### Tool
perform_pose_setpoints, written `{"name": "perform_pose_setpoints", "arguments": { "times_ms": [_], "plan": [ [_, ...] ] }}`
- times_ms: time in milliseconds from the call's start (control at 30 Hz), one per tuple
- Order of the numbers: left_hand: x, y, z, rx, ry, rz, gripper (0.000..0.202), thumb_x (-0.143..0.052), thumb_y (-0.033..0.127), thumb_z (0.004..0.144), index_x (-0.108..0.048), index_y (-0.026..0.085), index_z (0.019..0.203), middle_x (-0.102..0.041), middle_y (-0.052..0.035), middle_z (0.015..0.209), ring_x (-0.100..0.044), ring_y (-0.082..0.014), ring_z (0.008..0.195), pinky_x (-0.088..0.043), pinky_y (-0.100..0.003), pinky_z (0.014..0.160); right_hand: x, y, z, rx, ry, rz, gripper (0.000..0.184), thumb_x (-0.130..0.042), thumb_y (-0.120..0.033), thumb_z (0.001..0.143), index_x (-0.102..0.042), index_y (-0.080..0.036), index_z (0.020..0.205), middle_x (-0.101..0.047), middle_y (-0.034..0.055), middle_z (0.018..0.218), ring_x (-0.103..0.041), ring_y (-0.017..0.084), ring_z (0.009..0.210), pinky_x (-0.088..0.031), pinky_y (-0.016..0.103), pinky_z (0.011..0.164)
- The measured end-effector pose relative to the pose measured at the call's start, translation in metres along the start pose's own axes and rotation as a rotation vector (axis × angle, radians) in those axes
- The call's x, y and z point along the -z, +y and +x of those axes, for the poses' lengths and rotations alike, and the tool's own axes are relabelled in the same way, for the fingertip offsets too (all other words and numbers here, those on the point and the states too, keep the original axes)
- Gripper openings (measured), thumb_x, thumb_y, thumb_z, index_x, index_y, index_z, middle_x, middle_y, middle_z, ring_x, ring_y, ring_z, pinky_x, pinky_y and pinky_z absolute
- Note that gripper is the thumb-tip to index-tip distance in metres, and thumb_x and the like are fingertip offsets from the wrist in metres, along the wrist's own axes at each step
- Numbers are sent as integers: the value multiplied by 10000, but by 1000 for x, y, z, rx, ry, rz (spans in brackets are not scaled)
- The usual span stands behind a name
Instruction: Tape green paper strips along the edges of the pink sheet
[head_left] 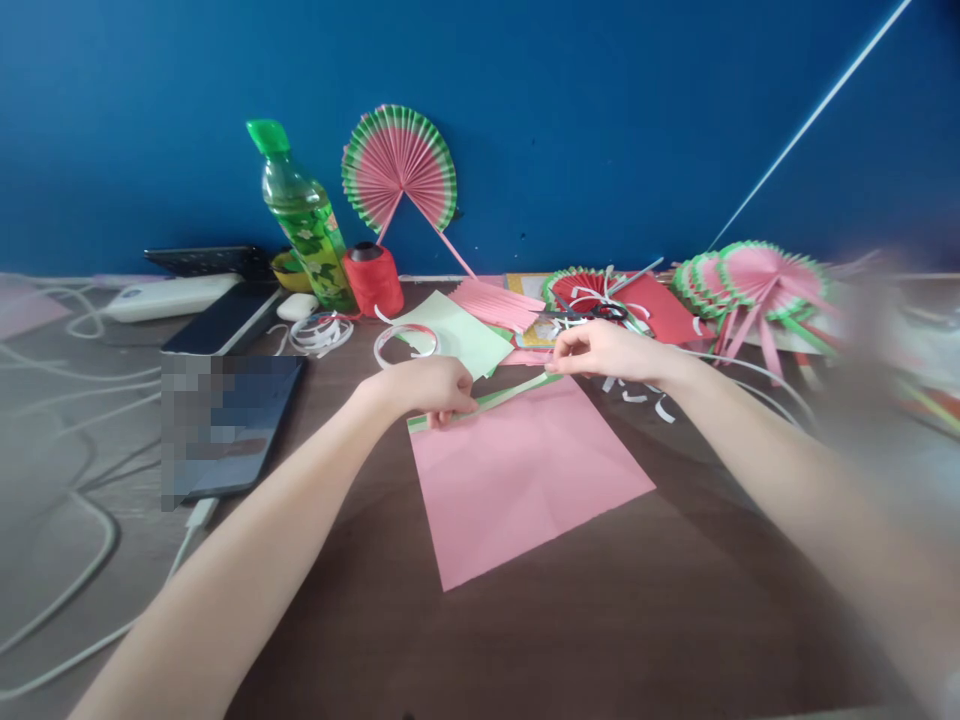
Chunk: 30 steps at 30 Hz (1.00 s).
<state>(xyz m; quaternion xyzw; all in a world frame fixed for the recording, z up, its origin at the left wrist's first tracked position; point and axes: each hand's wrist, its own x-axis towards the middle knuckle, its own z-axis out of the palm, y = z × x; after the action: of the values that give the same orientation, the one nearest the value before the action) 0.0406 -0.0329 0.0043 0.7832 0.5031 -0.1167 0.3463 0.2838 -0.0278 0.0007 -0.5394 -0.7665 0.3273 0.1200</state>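
A square sheet of pink paper (525, 480) lies turned at a slant on the dark table. Along its far edge runs a narrow green paper strip (499, 398), with a paler band on it. My left hand (442, 392) is closed, its curled fingers gripping the strip near the left corner. At the right end of the strip, my right hand (592, 350) pinches it between thumb and finger; the fingertips partly hide that corner. Just beyond the left hand are a roll of tape (405, 345) and some pale green paper sheets (461, 335).
A pleated pink-and-green fan (401, 165) leans against the blue wall. Left of it stand a green-capped bottle (304, 220) and a red thread spool (373, 280). A tablet (247, 430) with a cable lies left. More fans (772, 280) and paper scraps (634, 397) lie right.
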Motion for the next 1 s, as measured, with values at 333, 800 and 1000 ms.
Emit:
{"name": "perform_pose_setpoints", "arguments": {
  "times_ms": [333,800,1000],
  "plan": [
    [-1,-3,3,-25,-12,14,237,-522,383,702,-485,182,581,-635,-1,593,-614,-142,525,-422,-242,518,-12,10,5,-54,-22,-64,242,-608,-421,706,-563,-186,668,-551,-3,581,-492,109,497,-355,235,452],
    [-3,-4,6,-22,-4,0,228,-539,369,694,-491,178,578,-633,-2,574,-608,-144,506,-431,-246,528,-16,6,4,-66,-11,-132,183,-595,-340,712,-551,-178,638,-586,1,557,-549,114,528,-392,223,492],
    [-3,-5,6,-31,-1,-9,241,-546,366,697,-481,179,560,-620,6,544,-597,-136,483,-433,-244,525,-17,6,4,-61,-5,-146,174,-589,-338,714,-554,-185,638,-591,-1,556,-547,121,535,-391,233,497]
  ]
}}
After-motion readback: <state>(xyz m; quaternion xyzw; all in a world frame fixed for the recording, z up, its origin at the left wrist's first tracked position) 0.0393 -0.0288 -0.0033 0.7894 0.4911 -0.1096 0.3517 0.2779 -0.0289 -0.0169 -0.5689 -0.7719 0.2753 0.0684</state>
